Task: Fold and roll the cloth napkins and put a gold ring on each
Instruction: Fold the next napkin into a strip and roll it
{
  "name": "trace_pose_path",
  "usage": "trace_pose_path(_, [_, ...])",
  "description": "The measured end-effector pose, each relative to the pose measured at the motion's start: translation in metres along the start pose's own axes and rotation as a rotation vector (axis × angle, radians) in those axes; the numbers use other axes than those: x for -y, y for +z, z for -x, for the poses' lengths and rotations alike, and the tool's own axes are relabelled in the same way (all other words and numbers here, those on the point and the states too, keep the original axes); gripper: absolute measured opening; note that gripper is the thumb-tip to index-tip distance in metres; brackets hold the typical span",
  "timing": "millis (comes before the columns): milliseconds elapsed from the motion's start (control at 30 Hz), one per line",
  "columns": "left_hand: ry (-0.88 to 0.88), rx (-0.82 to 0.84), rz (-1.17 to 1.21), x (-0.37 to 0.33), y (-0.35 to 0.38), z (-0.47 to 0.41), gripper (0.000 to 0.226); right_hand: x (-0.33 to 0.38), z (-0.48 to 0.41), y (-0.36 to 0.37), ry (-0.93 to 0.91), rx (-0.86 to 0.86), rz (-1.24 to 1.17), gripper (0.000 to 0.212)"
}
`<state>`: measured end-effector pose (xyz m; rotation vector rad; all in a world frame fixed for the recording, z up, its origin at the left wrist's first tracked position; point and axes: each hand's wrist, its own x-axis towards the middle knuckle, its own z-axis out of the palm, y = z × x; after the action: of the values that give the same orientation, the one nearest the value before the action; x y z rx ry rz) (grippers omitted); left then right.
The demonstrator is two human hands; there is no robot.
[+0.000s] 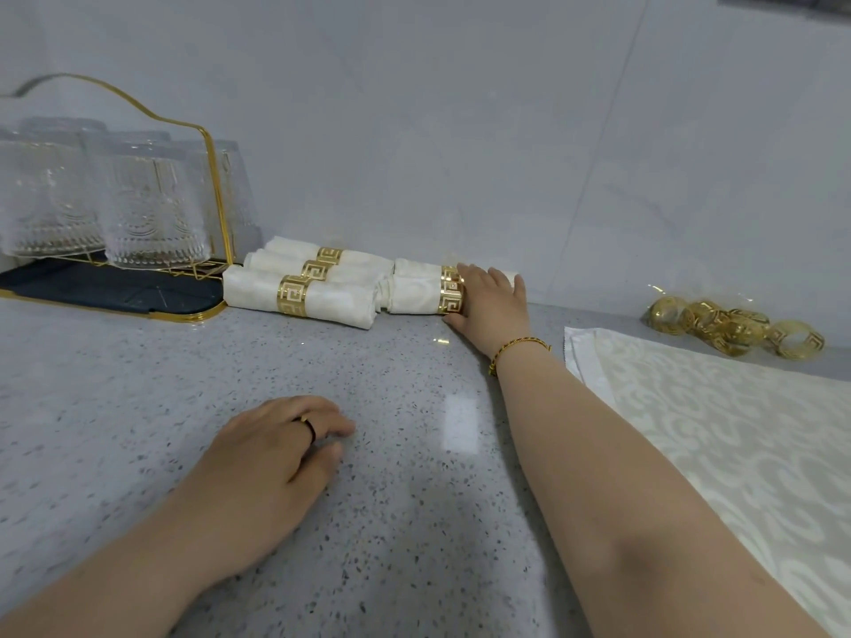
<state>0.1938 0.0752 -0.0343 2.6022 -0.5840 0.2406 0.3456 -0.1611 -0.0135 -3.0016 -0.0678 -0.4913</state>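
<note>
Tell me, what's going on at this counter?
A person is preparing napkins. Their right hand lies over two rolled cream cloth napkins in gold rings by the wall, next to three finished rolls. Their left hand rests on the grey speckled countertop. A flat cream patterned napkin waits at right, with a pile of loose gold rings behind it.

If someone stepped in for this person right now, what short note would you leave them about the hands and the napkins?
Left hand rests on the counter and holds nothing.
Right hand lies with straight fingers on the nearer of two ringed rolls by the wall.
Done: five napkins are rolled and ringed, a group of three beside the glass rack plus that pair.
Left: a flat napkin on the right is not yet rolled. The loose gold rings lie behind it.
</note>
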Motion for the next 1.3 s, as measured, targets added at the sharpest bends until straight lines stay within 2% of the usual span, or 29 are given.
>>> trace_pose_path(100, [0.002, 0.021, -0.005, -0.001, 0.000, 0.000, 0.067, 0.000, 0.008, -0.007, 0.005, -0.004, -0.012, 0.070])
trace_pose_path(233, [0.016, 0.015, -0.006, -0.006, 0.000, -0.001, 0.032, -0.001, 0.038, -0.027, 0.005, 0.004, -0.043, 0.064])
trace_pose_path(267, [0.017, 0.003, -0.020, -0.005, 0.000, -0.002, 0.030, -0.001, 0.049, -0.034, 0.009, 0.003, -0.064, 0.062])
trace_pose_path(367, [0.033, -0.003, -0.058, -0.011, -0.003, 0.001, 0.033, -0.004, 0.104, -0.064, 0.038, 0.051, -0.144, 0.056])
trace_pose_path(533, [0.087, -0.021, -0.123, -0.019, -0.006, 0.006, 0.034, -0.009, 0.215, -0.106, 0.057, 0.261, -0.139, 0.058])
trace_pose_path(700, [0.141, -0.037, -0.156, -0.037, -0.010, 0.020, 0.031, -0.025, 0.314, -0.143, 0.195, 0.330, -0.164, 0.058])
trace_pose_path(867, [0.306, 0.150, -0.047, -0.101, -0.006, 0.057, 0.026, -0.045, 0.347, -0.139, 0.274, 0.254, -0.418, 0.049])
trace_pose_path(1033, [0.503, 0.394, 0.154, -0.179, 0.015, 0.112, 0.047, -0.053, 0.345, -0.127, 0.308, 0.152, -0.508, 0.041])
trace_pose_path(1167, [0.546, 0.395, 0.210, -0.204, 0.025, 0.127, 0.046, -0.057, 0.349, -0.124, 0.343, 0.060, -0.655, 0.035])
trace_pose_path(1300, [0.509, 0.386, 0.264, -0.204, 0.027, 0.131, 0.043, -0.059, 0.351, -0.123, 0.346, 0.027, -0.707, 0.030])
